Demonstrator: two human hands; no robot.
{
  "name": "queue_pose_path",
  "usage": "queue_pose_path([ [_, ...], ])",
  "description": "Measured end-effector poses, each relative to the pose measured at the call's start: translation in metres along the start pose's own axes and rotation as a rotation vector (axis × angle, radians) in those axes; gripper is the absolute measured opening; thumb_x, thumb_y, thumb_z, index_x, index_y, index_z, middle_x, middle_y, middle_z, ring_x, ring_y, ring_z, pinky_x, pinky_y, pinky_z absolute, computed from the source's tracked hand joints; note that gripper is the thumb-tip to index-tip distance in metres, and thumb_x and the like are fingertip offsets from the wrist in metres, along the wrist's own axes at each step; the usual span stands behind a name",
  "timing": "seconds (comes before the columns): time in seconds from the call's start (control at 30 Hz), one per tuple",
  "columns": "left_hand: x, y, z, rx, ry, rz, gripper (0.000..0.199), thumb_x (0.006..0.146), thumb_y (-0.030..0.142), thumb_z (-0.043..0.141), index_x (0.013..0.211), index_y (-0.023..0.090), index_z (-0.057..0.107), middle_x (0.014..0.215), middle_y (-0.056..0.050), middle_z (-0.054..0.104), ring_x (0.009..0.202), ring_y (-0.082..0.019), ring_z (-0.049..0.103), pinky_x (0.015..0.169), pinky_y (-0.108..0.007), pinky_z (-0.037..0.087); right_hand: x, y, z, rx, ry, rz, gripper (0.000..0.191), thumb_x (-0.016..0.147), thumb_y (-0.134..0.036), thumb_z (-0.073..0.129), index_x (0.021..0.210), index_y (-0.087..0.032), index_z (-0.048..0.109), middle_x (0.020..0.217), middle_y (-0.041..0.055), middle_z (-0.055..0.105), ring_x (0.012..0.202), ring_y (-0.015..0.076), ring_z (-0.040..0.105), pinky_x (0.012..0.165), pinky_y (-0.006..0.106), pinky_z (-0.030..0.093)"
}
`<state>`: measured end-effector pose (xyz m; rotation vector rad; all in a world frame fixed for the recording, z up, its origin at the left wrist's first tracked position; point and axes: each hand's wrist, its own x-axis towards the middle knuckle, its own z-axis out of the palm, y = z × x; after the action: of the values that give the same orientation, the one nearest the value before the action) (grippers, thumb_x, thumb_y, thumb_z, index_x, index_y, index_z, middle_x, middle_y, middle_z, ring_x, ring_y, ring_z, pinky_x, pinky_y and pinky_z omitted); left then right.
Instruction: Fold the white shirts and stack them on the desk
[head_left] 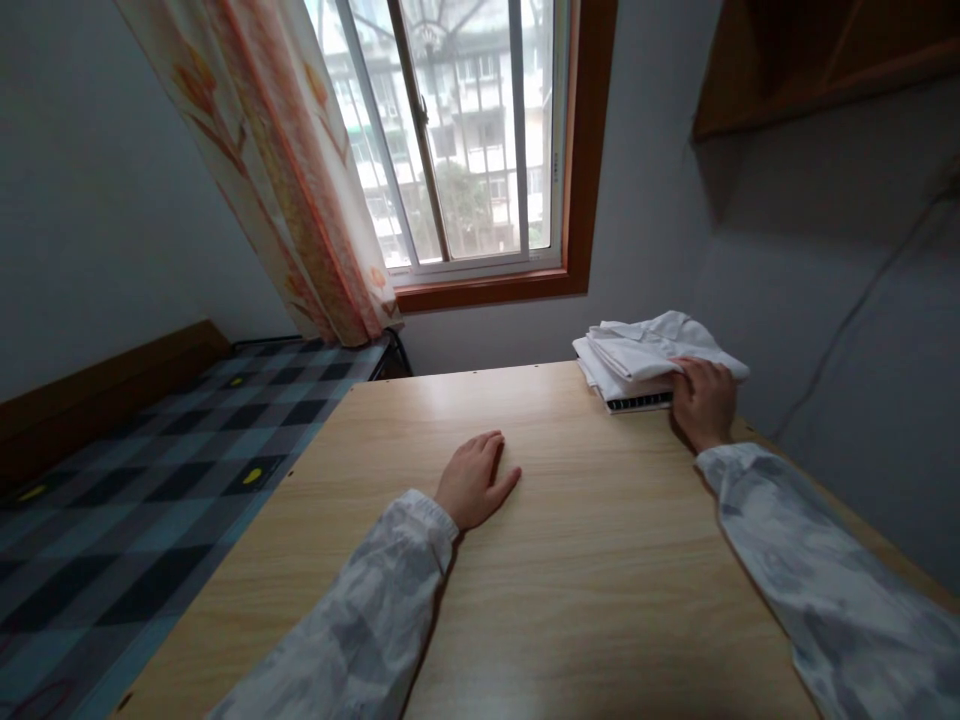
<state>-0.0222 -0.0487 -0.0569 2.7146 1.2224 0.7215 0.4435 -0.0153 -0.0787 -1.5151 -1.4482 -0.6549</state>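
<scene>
My left hand (pixel 474 482) lies flat on the wooden table (pixel 585 560), thumb apart from the fingers, holding nothing. At the table's far right corner sits a pile of folded white clothes (pixel 637 350). My right hand (pixel 705 402) is at the near right side of this pile, its fingers curled over the edge of the white cloth. The fingertips are partly hidden against the fabric. Under the upper folds, a black strip with white marks (pixel 639 403) shows along the front; I cannot tell what it belongs to.
To the left is a bed with a checked sheet (pixel 172 450) and a wooden side board (pixel 112 365). A flowered curtain (pixel 300 170) hangs by the window (pixel 465 140). A wooden wall cabinet (pixel 817 70) juts out at upper right, with a cable (pixel 855 320) on the wall below.
</scene>
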Motion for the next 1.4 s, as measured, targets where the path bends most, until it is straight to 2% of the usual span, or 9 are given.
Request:
queue_pose_path([
  [0.2, 0.001, -0.002, 0.001, -0.07, 0.022, -0.02, 0.048, 0.103, 0.048, 0.066, 0.141, 0.019, 0.065, 0.149, -0.02, 0.068, 0.136, -0.037, 0.066, 0.119, -0.057, 0.051, -0.008, -0.044, -0.03, 0.064, 0.075, -0.112, 0.033, 0.105, -0.027, 0.054, 0.13, -0.023, 0.074, 0.131, 0.0144, 0.077, 0.125, 0.0372, 0.065, 0.114, 0.058, 0.043],
  [0.4, 0.002, -0.008, 0.001, -0.32, 0.13, -0.11, 0.047, 0.114, 0.05, 0.044, 0.142, 0.018, 0.064, 0.142, -0.018, 0.071, 0.132, -0.032, 0.069, 0.116, -0.052, 0.053, -0.052, -0.136, -0.064, 0.35, -0.232, -0.553, 0.042, 0.102, -0.017, 0.065, 0.142, -0.029, 0.071, 0.121, 0.0087, 0.08, 0.105, 0.0292, 0.071, 0.097, 0.046, 0.055],
  [0.6, 0.003, -0.009, -0.002, -0.329, 0.232, -0.059, 0.04, 0.108, 0.049, 0.059, 0.133, 0.019, 0.067, 0.139, -0.017, 0.072, 0.131, -0.032, 0.067, 0.118, -0.053, 0.052, -0.065, -0.187, -0.066, 0.535, -0.517, -0.68, 0.031, 0.108, -0.027, 0.066, 0.138, -0.029, 0.074, 0.116, 0.0076, 0.081, 0.101, 0.0269, 0.073, 0.088, 0.042, 0.059],
  [0.73, 0.004, -0.007, -0.003, -0.21, 0.285, -0.011, 0.052, 0.095, 0.044, 0.078, 0.14, 0.021, 0.065, 0.153, -0.018, 0.064, 0.143, -0.036, 0.06, 0.125, -0.058, 0.046, -0.065, -0.197, -0.077, 0.626, -0.612, -0.624, 0.019, 0.107, -0.034, 0.068, 0.12, -0.026, 0.079, 0.113, 0.0076, 0.082, 0.097, 0.0253, 0.074, 0.086, 0.04, 0.058],
  [0.83, 0.004, -0.006, -0.003, -0.192, 0.165, 0.061, 0.068, 0.094, 0.046, 0.079, 0.153, 0.021, 0.057, 0.157, -0.019, 0.061, 0.146, -0.037, 0.058, 0.126, -0.059, 0.045, -0.056, -0.2, -0.086, 0.657, -0.723, -0.488, 0.019, 0.107, -0.035, 0.066, 0.099, -0.025, 0.081, 0.095, 0.0051, 0.082, 0.082, 0.0211, 0.074, 0.076, 0.035, 0.055],
  [0.9, 0.004, -0.006, -0.002, -0.207, 0.052, 0.096, 0.07, 0.096, 0.05, 0.077, 0.156, 0.022, 0.055, 0.153, -0.019, 0.065, 0.142, -0.037, 0.062, 0.123, -0.058, 0.049, -0.044, -0.199, -0.085, 0.613, -0.782, -0.367, 0.02, 0.107, -0.037, 0.065, 0.105, -0.026, 0.081, 0.087, 0.0025, 0.081, 0.071, 0.0183, 0.071, 0.071, 0.032, 0.052],
  [1.07, 0.004, -0.004, -0.003, -0.269, -0.009, 0.131, 0.054, 0.096, 0.046, 0.077, 0.144, 0.025, 0.064, 0.147, -0.015, 0.068, 0.137, -0.033, 0.063, 0.12, -0.053, 0.052, -0.014, -0.192, -0.05, 0.428, -0.688, -0.348, 0.033, 0.098, -0.024, 0.07, 0.13, -0.019, 0.074, 0.127, 0.0126, 0.077, 0.112, 0.0281, 0.071, 0.101, 0.04, 0.054],
  [1.23, 0.006, -0.001, -0.006, -0.206, 0.051, 0.077, 0.032, 0.095, 0.04, 0.075, 0.123, 0.025, 0.07, 0.124, -0.013, 0.072, 0.118, -0.032, 0.069, 0.105, -0.05, 0.057, -0.025, -0.185, -0.017, 0.403, -0.696, -0.339, 0.012, 0.096, -0.018, 0.065, 0.104, -0.02, 0.073, 0.104, 0.0105, 0.074, 0.1, 0.0277, 0.067, 0.096, 0.041, 0.052],
  [1.4, 0.005, 0.0, -0.004, -0.168, 0.084, 0.046, 0.024, 0.096, 0.039, 0.073, 0.116, 0.026, 0.072, 0.116, -0.012, 0.071, 0.108, -0.031, 0.07, 0.096, -0.048, 0.058, -0.037, -0.177, -0.013, 0.56, -0.68, -0.332, 0.009, 0.092, -0.019, 0.069, 0.1, -0.021, 0.066, 0.095, 0.0067, 0.071, 0.09, 0.0254, 0.062, 0.087, 0.04, 0.049],
])
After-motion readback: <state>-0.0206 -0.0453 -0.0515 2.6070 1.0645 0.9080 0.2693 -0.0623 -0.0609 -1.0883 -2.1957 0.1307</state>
